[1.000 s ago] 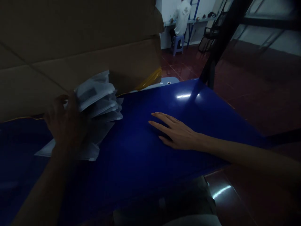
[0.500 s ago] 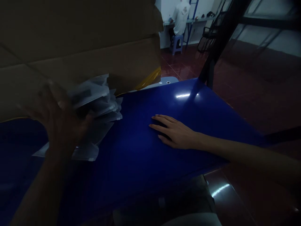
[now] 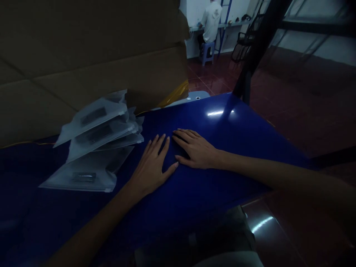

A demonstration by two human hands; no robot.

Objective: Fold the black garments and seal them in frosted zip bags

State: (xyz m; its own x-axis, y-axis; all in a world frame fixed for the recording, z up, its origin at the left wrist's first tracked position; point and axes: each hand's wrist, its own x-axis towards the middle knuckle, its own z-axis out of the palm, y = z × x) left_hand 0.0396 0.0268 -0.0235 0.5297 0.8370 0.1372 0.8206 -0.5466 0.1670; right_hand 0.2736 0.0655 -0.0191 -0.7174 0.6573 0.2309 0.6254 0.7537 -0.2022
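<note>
Head view. I am resting my left hand [image 3: 151,168] palm down on the blue bench [image 3: 222,137], its fingers [image 3: 161,142] spread wide and holding nothing. My right hand [image 3: 197,148] is lying flat just to the right of it, its fingers closed together and also empty, their tips just beside my left thumb [image 3: 174,167].

A fanned pile of translucent plastic pouches [image 3: 96,126], each showing a dark item inside, is lying on the bench to the left of my left fingers, near them but apparently not touching in this dim light. My left hand is the nearer; my right hand is lying farther off, beyond it. The long axes of the upper pouches are slanting up from lower left to right, and the lowest pouch [image 3: 83,178] is lying closer to crosswise.

Behind the pile, a brown cardboard box [image 3: 83,55] is standing, with yellow tape [image 3: 175,92] at its edge. Far off, a co-worker [image 3: 211,22] is sitting on a blue plastic stool [image 3: 207,52] at a wall bench [image 3: 233,24].
</note>
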